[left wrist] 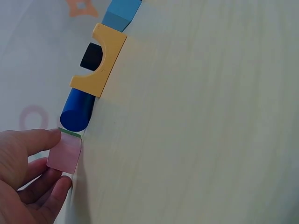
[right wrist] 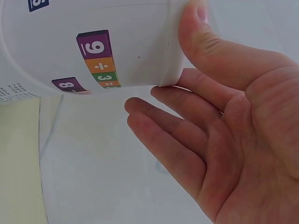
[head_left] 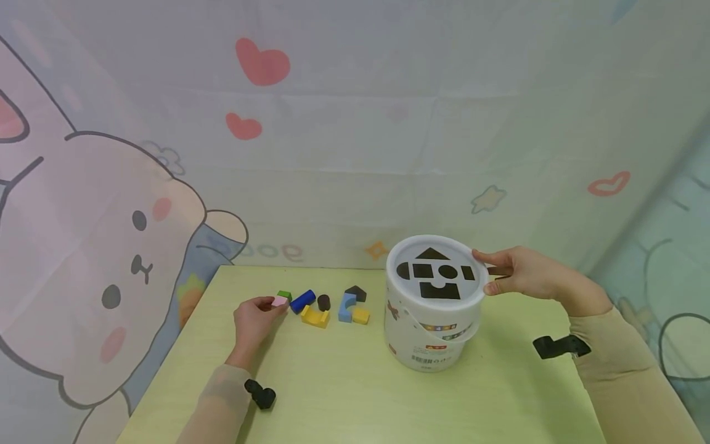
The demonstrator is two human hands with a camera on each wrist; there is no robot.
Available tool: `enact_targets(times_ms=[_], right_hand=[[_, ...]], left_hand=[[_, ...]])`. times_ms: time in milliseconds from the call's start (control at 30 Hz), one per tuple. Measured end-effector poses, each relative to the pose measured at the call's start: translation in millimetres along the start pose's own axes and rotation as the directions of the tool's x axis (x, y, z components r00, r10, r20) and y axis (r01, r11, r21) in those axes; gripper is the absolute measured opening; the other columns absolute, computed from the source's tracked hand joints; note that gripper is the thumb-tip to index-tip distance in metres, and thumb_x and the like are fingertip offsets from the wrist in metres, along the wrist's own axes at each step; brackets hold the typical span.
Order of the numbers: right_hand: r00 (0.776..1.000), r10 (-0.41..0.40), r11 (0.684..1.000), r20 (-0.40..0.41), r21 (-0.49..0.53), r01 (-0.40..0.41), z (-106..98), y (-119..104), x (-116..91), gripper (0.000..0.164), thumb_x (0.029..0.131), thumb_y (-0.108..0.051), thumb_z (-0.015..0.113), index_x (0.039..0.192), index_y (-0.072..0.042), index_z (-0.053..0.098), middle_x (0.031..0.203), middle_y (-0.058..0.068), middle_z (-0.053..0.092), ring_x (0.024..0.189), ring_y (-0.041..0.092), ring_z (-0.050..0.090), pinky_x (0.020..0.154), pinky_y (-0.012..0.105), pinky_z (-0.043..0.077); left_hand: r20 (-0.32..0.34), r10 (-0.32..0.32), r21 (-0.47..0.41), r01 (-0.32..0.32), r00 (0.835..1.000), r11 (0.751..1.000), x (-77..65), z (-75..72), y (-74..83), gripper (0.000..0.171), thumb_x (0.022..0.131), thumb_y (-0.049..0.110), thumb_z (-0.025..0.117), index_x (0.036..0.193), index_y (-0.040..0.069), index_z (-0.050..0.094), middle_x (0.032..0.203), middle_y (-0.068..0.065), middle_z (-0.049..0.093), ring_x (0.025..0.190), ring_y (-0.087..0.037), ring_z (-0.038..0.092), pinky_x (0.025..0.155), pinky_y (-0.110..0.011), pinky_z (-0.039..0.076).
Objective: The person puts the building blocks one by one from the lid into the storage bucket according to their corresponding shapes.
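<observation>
Pink block (left wrist: 64, 154) pinched, shape-sorter bucket (head_left: 407, 338) braced

Smooth and flat-faced, it sits between thumb and fingers of the left hand (head_left: 256, 325), held by opposite edges so its broad side shows. It is beside the green block (head_left: 285, 295) and blue cylinder (head_left: 302, 301), over the table (head_left: 333, 382). The right hand (head_left: 531, 274) grips the shape-sorter bucket near its top, probably for steadiness.

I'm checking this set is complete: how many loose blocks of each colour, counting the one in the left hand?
Yellow blocks: 2
Black or near-black blocks: 2
Dark blue block: 1
Light blue block: 1
Pink block: 1
Green block: 1
Total: 8
</observation>
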State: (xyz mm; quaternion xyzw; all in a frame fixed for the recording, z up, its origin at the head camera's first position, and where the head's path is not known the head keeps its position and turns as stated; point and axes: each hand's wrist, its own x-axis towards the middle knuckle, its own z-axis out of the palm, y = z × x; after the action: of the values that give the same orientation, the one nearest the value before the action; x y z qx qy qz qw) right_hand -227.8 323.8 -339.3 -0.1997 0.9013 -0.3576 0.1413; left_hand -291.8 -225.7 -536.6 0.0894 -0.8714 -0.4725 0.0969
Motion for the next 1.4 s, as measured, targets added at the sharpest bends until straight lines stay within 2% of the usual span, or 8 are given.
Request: enact_targets(times_ms=[333, 567, 667, 800, 967, 1100, 1267, 1400], right_hand=[[1.0, -0.006, 1.0, -0.007, -0.006, 0.006, 0.8, -3.3, -3.2, 0.075, 0.098, -0.019, 0.08, 0.158, 0.006, 0.043, 0.164, 0.023, 0.037, 0.139, 0.048, 0.053, 0.108, 0.06, 0.051], [1.0, -0.005, 1.0, -0.005, -0.006, 0.005, -0.5, -7.0, -5.3, 0.073, 0.098, -0.018, 0.08, 0.157, 0.007, 0.044, 0.165, 0.023, 0.036, 0.14, 0.049, 0.052, 0.109, 0.061, 0.049], [1.0, 0.005, 0.999, 0.0, -0.034, -0.005, -1.0, -7.9, -5.8, 0.075, 0.098, -0.02, 0.08, 0.157, 0.008, 0.044, 0.165, 0.024, 0.036, 0.139, 0.049, 0.053, 0.109, 0.063, 0.049], [1.0, 0.021, 0.998, 0.014, -0.062, -0.02, -0.4, -10.1, -5.3, 0.079, 0.097, -0.024, 0.082, 0.157, 0.007, 0.042, 0.165, 0.024, 0.036, 0.14, 0.049, 0.053, 0.109, 0.065, 0.047], [0.999, 0.018, 0.997, 0.029, -0.078, -0.016, -1.2, -12.8, -2.5, 0.078, 0.097, -0.025, 0.081, 0.157, 0.008, 0.044, 0.165, 0.025, 0.035, 0.141, 0.05, 0.051, 0.109, 0.066, 0.047], [0.999, 0.01, 0.997, 0.037, -0.083, -0.007, -4.0, -15.1, -0.4, 0.076, 0.097, -0.024, 0.081, 0.156, 0.007, 0.046, 0.166, 0.025, 0.034, 0.14, 0.049, 0.052, 0.109, 0.066, 0.047], [0.998, -0.008, 0.996, 0.054, -0.092, 0.013, -8.2, -13.9, 1.1, 0.077, 0.097, -0.027, 0.082, 0.157, 0.006, 0.045, 0.165, 0.025, 0.036, 0.141, 0.048, 0.052, 0.109, 0.064, 0.049], [0.998, 0.003, 0.999, 0.062, -0.053, 0.001, -9.8, -12.2, -0.4, 0.079, 0.097, -0.027, 0.082, 0.158, 0.005, 0.044, 0.165, 0.023, 0.038, 0.144, 0.048, 0.049, 0.11, 0.063, 0.049]], left_hand=[[0.019, -0.019, 0.011, 0.018, 1.0, 1.0, -1.1, -2.3, 1.6, 0.051, 0.092, 0.027, 0.088, 0.127, -0.006, 0.075, 0.109, -0.02, 0.077, 0.101, -0.033, 0.069, 0.083, -0.034, 0.055], [0.03, -0.008, 0.018, 0.008, 1.0, 1.0, -1.3, -3.9, 0.2, 0.051, 0.093, 0.026, 0.086, 0.13, -0.007, 0.073, 0.114, -0.022, 0.076, 0.104, -0.035, 0.069, 0.09, -0.044, 0.058], [0.026, -0.011, 0.011, 0.011, 1.0, 1.0, -3.3, -5.6, -2.1, 0.051, 0.094, 0.026, 0.086, 0.13, -0.006, 0.073, 0.114, -0.022, 0.076, 0.104, -0.034, 0.069, 0.088, -0.041, 0.059], [0.028, -0.003, -0.014, 0.004, 1.0, 1.0, -9.2, -11.2, -3.4, 0.049, 0.094, 0.024, 0.086, 0.13, -0.006, 0.073, 0.115, -0.022, 0.076, 0.104, -0.034, 0.07, 0.081, -0.028, 0.058], [0.032, 0.053, -0.068, -0.051, 0.998, 0.996, -14.2, -23.7, 5.3, 0.044, 0.096, 0.022, 0.083, 0.131, -0.004, 0.074, 0.117, -0.022, 0.076, 0.106, -0.033, 0.072, 0.074, -0.016, 0.055], [0.047, 0.141, -0.102, -0.136, 0.989, 0.985, -14.8, -32.1, 20.6, 0.043, 0.097, 0.023, 0.082, 0.132, -0.002, 0.074, 0.121, -0.022, 0.075, 0.109, -0.034, 0.074, 0.076, -0.013, 0.056], [0.081, 0.239, -0.154, -0.224, 0.968, 0.962, -17.8, -33.0, 45.9, 0.042, 0.096, 0.019, 0.084, 0.132, -0.001, 0.075, 0.127, -0.02, 0.074, 0.112, -0.034, 0.074, 0.084, -0.017, 0.059], [0.092, 0.319, -0.159, -0.302, 0.943, 0.94, -26.6, -29.2, 69.8, 0.037, 0.095, 0.013, 0.085, 0.128, 0.0, 0.077, 0.126, -0.017, 0.074, 0.11, -0.032, 0.074, 0.091, -0.027, 0.061]])
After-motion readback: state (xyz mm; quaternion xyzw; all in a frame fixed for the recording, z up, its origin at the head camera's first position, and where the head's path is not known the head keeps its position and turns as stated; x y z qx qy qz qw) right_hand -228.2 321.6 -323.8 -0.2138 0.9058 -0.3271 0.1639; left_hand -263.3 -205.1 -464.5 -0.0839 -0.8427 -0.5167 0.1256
